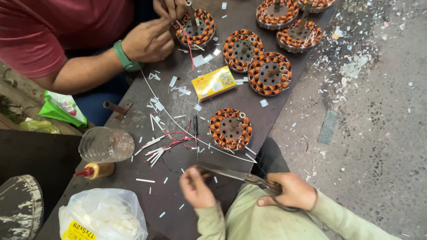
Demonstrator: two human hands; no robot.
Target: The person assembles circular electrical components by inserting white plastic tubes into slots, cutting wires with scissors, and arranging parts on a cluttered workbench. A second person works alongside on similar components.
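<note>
Seven round motor stators wound with orange copper wire lie on the dark metal table: one near the wearer, the nearest stator, close to the table's right edge, two more side by side beyond a yellow cardboard box, three at the far right corner, partly cut off by the frame, and one at the far edge under a co-worker's two hands. The wearer's right hand, just off the table's near right edge, is curled through the handles of large steel scissors, whose blades point left over the near edge. The left hand is pinched shut beside the blade tips, holding something too small and blurred to make out. One small screwdriver lies beside a loose bundle of red and white sleeved wires. One clear plastic jar, one small glue bottle with a red nozzle and one plastic bag of white strips sit along the left edge.
</note>
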